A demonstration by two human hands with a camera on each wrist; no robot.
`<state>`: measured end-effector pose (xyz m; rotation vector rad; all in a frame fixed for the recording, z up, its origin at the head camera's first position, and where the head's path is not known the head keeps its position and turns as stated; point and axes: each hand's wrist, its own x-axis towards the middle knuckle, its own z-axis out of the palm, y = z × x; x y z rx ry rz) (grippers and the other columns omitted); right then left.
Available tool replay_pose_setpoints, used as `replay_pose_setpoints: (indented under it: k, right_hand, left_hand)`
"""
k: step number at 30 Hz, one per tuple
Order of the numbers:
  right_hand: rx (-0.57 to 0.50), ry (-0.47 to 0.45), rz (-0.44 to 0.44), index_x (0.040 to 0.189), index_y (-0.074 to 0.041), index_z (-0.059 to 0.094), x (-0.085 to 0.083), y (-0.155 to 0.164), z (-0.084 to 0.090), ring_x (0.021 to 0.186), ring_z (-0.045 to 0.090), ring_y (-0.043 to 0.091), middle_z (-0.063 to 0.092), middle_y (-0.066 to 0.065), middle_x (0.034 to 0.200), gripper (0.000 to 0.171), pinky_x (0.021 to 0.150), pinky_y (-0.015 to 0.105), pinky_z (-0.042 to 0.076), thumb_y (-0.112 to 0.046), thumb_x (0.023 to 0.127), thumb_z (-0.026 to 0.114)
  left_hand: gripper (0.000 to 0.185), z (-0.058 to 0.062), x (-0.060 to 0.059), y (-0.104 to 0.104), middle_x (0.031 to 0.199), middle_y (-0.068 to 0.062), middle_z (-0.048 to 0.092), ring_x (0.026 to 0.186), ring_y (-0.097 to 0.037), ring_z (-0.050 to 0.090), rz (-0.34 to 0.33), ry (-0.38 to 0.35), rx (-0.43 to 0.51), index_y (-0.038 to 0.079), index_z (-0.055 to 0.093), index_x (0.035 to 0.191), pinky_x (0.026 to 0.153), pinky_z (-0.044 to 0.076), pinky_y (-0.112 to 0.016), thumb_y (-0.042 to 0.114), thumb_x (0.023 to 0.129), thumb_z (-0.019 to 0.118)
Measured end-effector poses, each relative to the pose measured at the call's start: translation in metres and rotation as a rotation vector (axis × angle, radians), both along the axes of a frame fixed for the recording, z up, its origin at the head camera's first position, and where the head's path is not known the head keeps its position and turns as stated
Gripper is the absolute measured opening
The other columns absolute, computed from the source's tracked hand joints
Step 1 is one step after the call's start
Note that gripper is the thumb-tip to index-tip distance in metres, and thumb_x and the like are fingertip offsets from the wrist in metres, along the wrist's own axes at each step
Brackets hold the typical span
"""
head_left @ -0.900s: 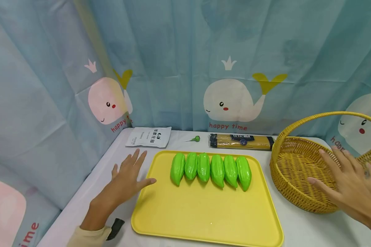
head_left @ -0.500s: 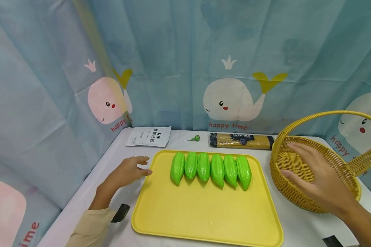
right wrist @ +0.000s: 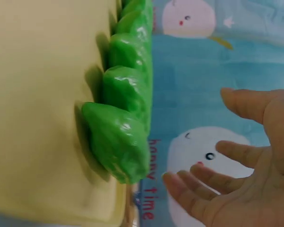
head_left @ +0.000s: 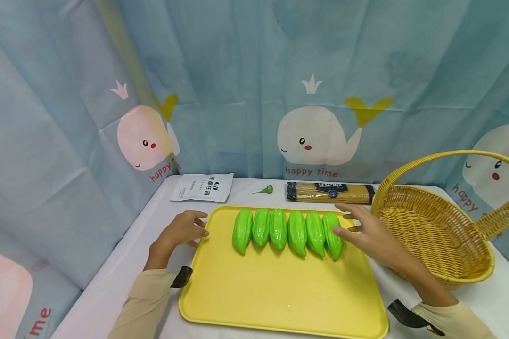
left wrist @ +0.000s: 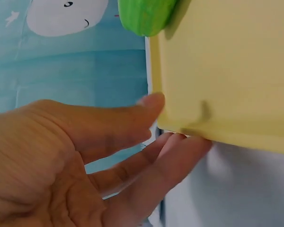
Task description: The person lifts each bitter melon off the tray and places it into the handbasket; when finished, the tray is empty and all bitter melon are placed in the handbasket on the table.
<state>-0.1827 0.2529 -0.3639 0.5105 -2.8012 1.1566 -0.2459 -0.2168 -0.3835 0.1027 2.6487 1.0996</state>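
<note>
Though well apart, loose-fingered hands (head_left: pixel 182 229) (head_left: pixel 371 233) by a yellow tray (head_left: pixel 280 292), white tabletop (head_left: pixel 123 263) beneath, whale-print curtains (head_left: pixel 237 141) behind.

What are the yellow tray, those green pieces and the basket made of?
Yellow tray: probably plastic, smooth and satin, with a raised rim. Green pieces: perhaps plastic or foam; glossy highlights, uniform bright colour. Basket: woven strands, wicker or imitation; I can't tell which.

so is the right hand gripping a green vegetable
No, the right hand has its fingers extended, apart from the nearest green vegetable.
</note>
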Motion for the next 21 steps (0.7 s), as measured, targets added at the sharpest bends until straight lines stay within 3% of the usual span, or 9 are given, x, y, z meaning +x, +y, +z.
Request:
replay_pose_setpoints:
  k: [11, 16, 21]
  right_hand:
    - [0.070, -0.101, -0.065, 0.161, -0.006, 0.041, -0.027, -0.008, -0.022, 0.137, 0.047, 0.058, 0.037, 0.032, 0.161, 0.069, 0.097, 0.072, 0.050, -0.039, 0.105, 0.066]
    - [0.059, -0.151, -0.071, 0.161, -0.004, 0.040, -0.033, -0.006, -0.031, 0.135, 0.050, 0.058, 0.036, 0.035, 0.159, 0.070, 0.098, 0.069, 0.051, -0.039, 0.106, 0.065]
    - [0.022, -0.179, -0.058, 0.158, 0.002, 0.041, -0.036, -0.006, -0.037, 0.129, 0.057, 0.057, 0.039, 0.037, 0.157, 0.065, 0.096, 0.062, 0.056, -0.028, 0.106, 0.066]
  left_hand:
    - [0.058, -0.011, -0.005, -0.007, 0.116, -0.021, 0.067, 0.082, -0.021, 0.069, 0.031, 0.027, 0.012, -0.006, 0.060, 0.145, 0.065, 0.064, -0.035, -0.001, 0.090, 0.077]
    - [0.058, -0.013, -0.005, -0.009, 0.116, -0.023, 0.068, 0.078, -0.020, 0.069, 0.026, 0.033, 0.056, -0.007, 0.060, 0.145, 0.064, 0.064, -0.035, -0.003, 0.089, 0.077]
    - [0.059, -0.015, -0.005, -0.011, 0.118, -0.025, 0.068, 0.075, -0.020, 0.069, 0.022, 0.034, 0.095, -0.007, 0.060, 0.145, 0.064, 0.064, -0.035, -0.003, 0.089, 0.076]
